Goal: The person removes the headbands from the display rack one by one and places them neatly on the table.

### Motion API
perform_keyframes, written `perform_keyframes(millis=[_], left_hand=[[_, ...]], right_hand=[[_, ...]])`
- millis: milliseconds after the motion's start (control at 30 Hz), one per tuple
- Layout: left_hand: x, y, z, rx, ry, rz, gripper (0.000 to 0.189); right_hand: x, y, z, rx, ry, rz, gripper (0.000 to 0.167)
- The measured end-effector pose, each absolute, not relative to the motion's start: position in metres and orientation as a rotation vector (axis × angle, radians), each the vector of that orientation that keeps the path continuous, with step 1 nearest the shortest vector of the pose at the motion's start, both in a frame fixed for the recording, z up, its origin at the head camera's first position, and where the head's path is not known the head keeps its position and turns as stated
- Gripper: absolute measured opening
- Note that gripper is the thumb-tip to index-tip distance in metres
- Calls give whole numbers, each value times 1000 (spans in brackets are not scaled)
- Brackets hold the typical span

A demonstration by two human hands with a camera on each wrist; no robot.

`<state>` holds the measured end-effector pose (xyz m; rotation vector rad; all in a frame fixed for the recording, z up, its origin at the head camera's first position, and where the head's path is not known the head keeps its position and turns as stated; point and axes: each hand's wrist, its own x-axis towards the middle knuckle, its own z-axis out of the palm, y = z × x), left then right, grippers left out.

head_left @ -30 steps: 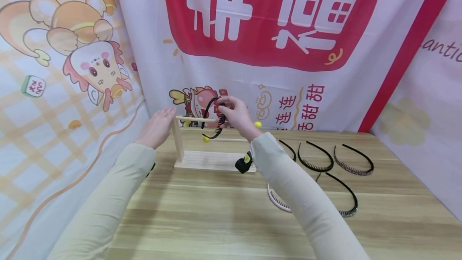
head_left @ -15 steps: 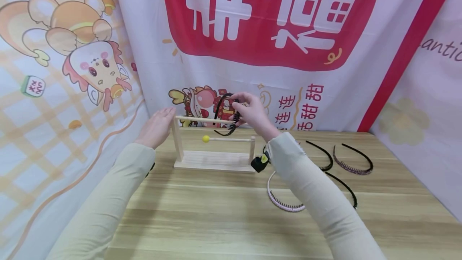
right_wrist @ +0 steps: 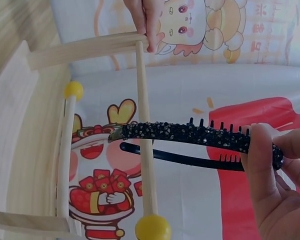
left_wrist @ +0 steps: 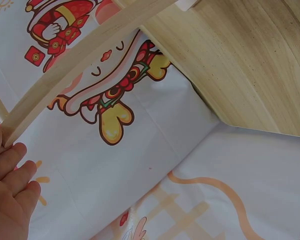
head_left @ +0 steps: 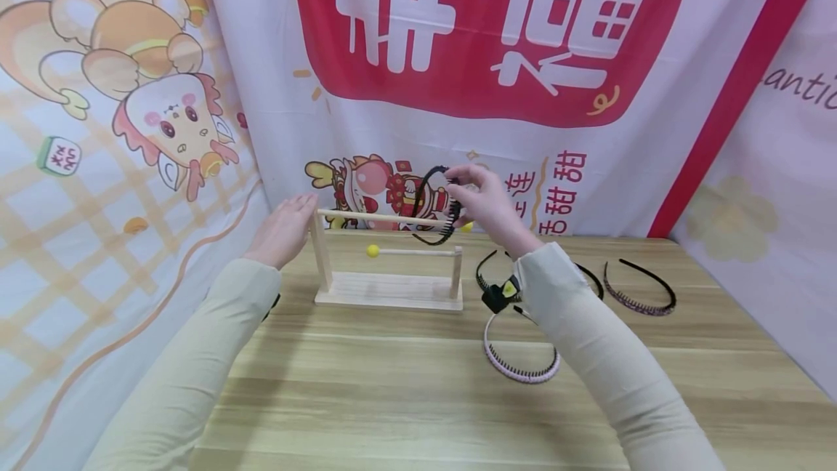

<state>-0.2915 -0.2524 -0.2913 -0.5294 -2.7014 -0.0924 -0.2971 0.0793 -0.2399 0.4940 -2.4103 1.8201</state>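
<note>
My right hand (head_left: 487,202) pinches a black toothed headband (head_left: 453,218) by its curved middle. Dark glittering stones cover one arm of the headband (right_wrist: 185,134). Its two arms straddle the upper rod (right_wrist: 144,95) of a wooden display rack (head_left: 386,291), near the yellow ball (right_wrist: 153,230) at the rod's free end. My left hand (head_left: 284,230) holds the top of the rack's left post (head_left: 322,256); in the left wrist view, fingertips (left_wrist: 12,155) touch the post's end.
On the table (head_left: 366,398), right of the rack, lie several headbands, among them a pink one (head_left: 523,375) and a dark patterned one (head_left: 644,307). A lower rod (head_left: 415,252) with a yellow ball (head_left: 373,251) points left. Printed cloth hangs behind and at the sides.
My right hand has moved right along the upper rod, carrying the black headband from near the rod's middle to its ball end. My left hand has stayed on the post.
</note>
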Motion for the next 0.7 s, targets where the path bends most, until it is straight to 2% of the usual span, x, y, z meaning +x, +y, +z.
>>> perform_keyframes(millis=[700], left_hand=[[-292,-251,-291,-533,-2697,-97,47]], right_hand=[[-287,123,-233,442,-2316,1859,28]])
